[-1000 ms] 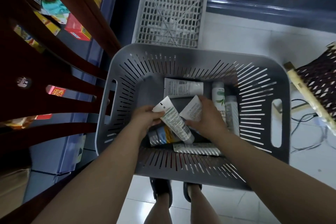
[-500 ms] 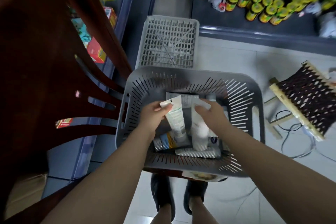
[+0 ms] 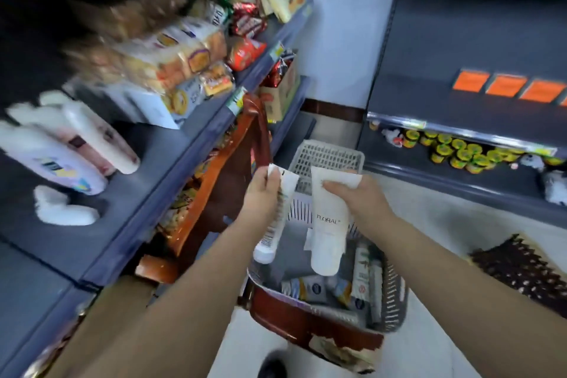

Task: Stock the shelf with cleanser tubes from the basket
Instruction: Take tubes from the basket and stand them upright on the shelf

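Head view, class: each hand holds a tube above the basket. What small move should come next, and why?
Probably carry the left hand and its tube over to the bare patch of shelf on the left, since both tubes are already lifted clear of the basket.

The one word that reads clearly is "FLORAL", printed in thin capitals across the middle of the white cleanser tube that the right hand grips by its crimped end, just right of centre. At nine o'clock from it, the tube in the left hand shows a barcode down its side, its digits too small to read. Print on the tubes in the basket at six o'clock, and on the snack packs at eleven o'clock, is blurred.
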Available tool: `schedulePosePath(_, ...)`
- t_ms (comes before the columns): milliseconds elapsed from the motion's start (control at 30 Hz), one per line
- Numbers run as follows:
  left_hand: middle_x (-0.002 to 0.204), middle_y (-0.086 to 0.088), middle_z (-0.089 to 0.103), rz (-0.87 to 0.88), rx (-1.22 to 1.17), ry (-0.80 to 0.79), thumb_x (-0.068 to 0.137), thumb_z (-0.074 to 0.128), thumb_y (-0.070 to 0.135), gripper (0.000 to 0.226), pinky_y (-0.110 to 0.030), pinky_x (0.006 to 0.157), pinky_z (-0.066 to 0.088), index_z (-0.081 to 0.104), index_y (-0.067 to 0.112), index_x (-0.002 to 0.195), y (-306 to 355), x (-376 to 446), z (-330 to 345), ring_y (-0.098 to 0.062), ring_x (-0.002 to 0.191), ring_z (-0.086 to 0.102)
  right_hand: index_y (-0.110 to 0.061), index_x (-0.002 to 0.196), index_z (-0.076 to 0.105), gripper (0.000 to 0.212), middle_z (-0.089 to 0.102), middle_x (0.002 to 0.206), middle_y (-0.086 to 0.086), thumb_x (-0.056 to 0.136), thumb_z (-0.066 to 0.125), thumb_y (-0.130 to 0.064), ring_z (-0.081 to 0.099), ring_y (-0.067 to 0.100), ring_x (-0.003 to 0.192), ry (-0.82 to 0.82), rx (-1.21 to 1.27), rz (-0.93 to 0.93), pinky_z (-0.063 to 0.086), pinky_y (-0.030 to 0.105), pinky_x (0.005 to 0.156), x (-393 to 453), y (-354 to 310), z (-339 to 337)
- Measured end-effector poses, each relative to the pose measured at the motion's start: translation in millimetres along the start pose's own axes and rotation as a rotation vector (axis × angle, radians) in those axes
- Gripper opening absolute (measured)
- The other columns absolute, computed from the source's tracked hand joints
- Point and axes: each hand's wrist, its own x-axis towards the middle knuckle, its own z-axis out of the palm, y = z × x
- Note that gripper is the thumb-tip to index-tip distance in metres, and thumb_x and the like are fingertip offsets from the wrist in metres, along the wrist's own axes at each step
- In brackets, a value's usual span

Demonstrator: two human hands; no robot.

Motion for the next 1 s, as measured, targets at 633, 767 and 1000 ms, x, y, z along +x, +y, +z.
schedulePosePath(633, 0.079, 0.001, 0.055, 0.323, 0.067, 0.39, 0.084, 0.066, 0.033, 0.041, -0.021, 0.063, 0.047, 0.033, 0.017, 0.1, 180.5, -228.2, -207.3, -0.006, 0.066, 0.055, -0.011, 0.081, 0.07, 0.013, 0.07, 0.089, 0.009, 0.074, 0.072, 0.0, 0.064, 0.024, 0.084, -0.556, 0.138, -0.527, 0.049, 0.04, 0.082, -185.5, -238.4, 121.0)
schedulePosePath(767, 0.079, 0.003, 0.054, 0.395, 0.155, 0.496, 0.096, 0.047, 0.026, 0.013, -0.02, 0.066, 0.043, 0.038, 0.021, 0.088, 196.8, -287.0, -270.5, -0.006, 0.067, 0.048, -0.016, 0.074, 0.071, 0.009, 0.072, 0.084, 0.004, 0.068, 0.078, -0.014, 0.068, 0.024, 0.081, -0.697, 0.111, -0.587, 0.052, 0.038, 0.078, -229.6, -268.4, 164.5)
schedulePosePath(1000, 0.088, -0.004, 0.07, 0.343, 0.121, 0.715, 0.097, 0.041, 0.02, 0.022, -0.034, 0.074, 0.055, 0.062, 0.014, 0.097, 200.2, -388.2, -365.5, -0.017, 0.078, 0.067, -0.013, 0.074, 0.069, 0.014, 0.072, 0.064, -0.006, 0.074, 0.072, 0.0, 0.067, 0.009, 0.06, -0.911, 0.228, -0.579, 0.052, 0.024, 0.063, -318.2, -302.2, 234.0)
